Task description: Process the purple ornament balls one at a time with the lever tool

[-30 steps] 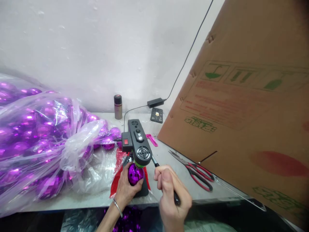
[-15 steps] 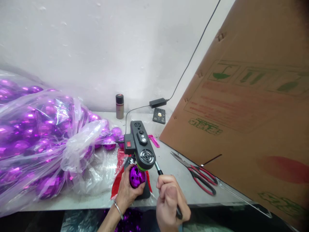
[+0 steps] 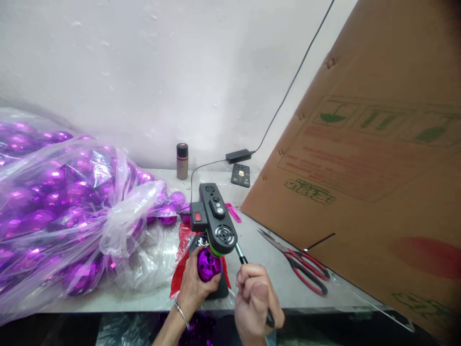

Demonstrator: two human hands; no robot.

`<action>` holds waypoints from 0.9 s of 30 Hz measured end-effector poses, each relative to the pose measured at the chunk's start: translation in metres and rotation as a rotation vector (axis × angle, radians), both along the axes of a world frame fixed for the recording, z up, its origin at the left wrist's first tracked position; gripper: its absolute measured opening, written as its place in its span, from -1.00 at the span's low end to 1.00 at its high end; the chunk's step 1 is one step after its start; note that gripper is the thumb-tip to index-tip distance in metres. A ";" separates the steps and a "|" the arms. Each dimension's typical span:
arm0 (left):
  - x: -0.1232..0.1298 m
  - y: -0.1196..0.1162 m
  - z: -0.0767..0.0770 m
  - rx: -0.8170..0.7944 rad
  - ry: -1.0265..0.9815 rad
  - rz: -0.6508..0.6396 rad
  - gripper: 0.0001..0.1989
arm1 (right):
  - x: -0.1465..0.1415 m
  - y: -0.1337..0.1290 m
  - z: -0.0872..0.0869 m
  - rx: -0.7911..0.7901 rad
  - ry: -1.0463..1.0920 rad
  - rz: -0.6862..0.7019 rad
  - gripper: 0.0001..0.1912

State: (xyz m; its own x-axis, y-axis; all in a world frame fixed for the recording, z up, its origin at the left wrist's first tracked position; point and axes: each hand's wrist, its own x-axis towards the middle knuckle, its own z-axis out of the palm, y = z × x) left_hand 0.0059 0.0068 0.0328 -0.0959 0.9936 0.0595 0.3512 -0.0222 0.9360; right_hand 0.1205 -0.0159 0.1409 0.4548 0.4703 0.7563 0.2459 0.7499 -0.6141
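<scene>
My left hand (image 3: 196,283) is wrapped round a shiny purple bauble (image 3: 209,265), holding it under the front end of a small black and green bench drill press (image 3: 219,221). The machine's head hides the bauble's top. Closed in a fist, my right hand (image 3: 257,305) grips the black-ended lever handle (image 3: 240,253) that sticks out from the press's right side. The machine's dark base (image 3: 222,286) rests on a red sheet (image 3: 177,283).
Large clear bags of purple baubles (image 3: 46,211) fill the left side. Red-handled scissors (image 3: 302,269) lie at right beside a big cardboard box (image 3: 360,158). Behind stand a dark-capped bottle (image 3: 182,163), a power adapter (image 3: 238,156) and a black patterned box (image 3: 240,176).
The view has shifted slightly, so everything sits a little further right and lower. Both hands keep their hold on the bauble and lever, with little visible movement.
</scene>
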 end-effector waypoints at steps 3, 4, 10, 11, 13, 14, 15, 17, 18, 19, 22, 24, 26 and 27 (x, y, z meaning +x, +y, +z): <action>0.000 0.000 0.002 -0.006 0.005 -0.001 -0.22 | -0.001 0.000 -0.002 -0.004 0.007 0.005 -0.49; 0.000 0.000 0.003 -0.007 0.008 -0.001 -0.22 | -0.002 0.000 -0.002 -0.004 0.012 0.003 -0.49; 0.000 0.001 0.003 -0.010 0.002 -0.007 -0.20 | -0.004 -0.001 -0.002 -0.009 0.036 -0.010 -0.49; 0.001 0.001 0.002 -0.010 -0.001 -0.007 -0.20 | -0.005 -0.001 -0.002 -0.007 0.043 -0.012 -0.48; 0.002 0.002 0.001 -0.012 -0.004 -0.007 -0.18 | -0.007 -0.001 -0.003 0.012 0.055 -0.015 -0.46; 0.003 0.002 0.000 -0.013 -0.007 -0.008 -0.18 | -0.008 0.000 -0.004 0.023 0.055 -0.010 -0.45; 0.004 0.003 -0.001 -0.016 -0.010 -0.010 -0.17 | -0.009 0.000 -0.006 0.031 0.057 -0.012 -0.44; 0.006 0.004 -0.001 -0.027 -0.014 -0.015 -0.15 | -0.012 0.002 -0.014 0.042 0.070 -0.034 -0.42; 0.007 0.004 -0.002 -0.033 -0.014 -0.019 -0.13 | -0.013 0.004 -0.020 0.046 0.079 -0.050 -0.41; 0.007 0.005 -0.002 -0.041 -0.015 -0.024 -0.12 | -0.013 0.005 -0.026 0.052 0.088 -0.066 -0.39; 0.006 0.004 -0.001 -0.056 -0.017 -0.026 -0.11 | -0.010 0.009 -0.043 0.100 0.060 -0.095 -0.36; 0.006 0.004 -0.001 -0.051 -0.020 -0.016 -0.14 | -0.003 0.009 -0.045 0.136 -0.016 -0.123 -0.38; 0.006 0.004 0.000 -0.046 -0.018 -0.008 -0.15 | 0.003 0.007 -0.031 0.125 -0.063 -0.123 -0.39; 0.005 0.005 0.001 -0.044 -0.017 -0.009 -0.15 | 0.006 0.005 -0.019 0.079 -0.050 -0.103 -0.39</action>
State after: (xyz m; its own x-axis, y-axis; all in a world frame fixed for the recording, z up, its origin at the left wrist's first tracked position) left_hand 0.0114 0.0119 0.0338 -0.0879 0.9960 0.0146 0.3354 0.0158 0.9419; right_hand 0.1269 -0.0104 0.1216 0.4585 0.3616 0.8118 0.3525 0.7646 -0.5396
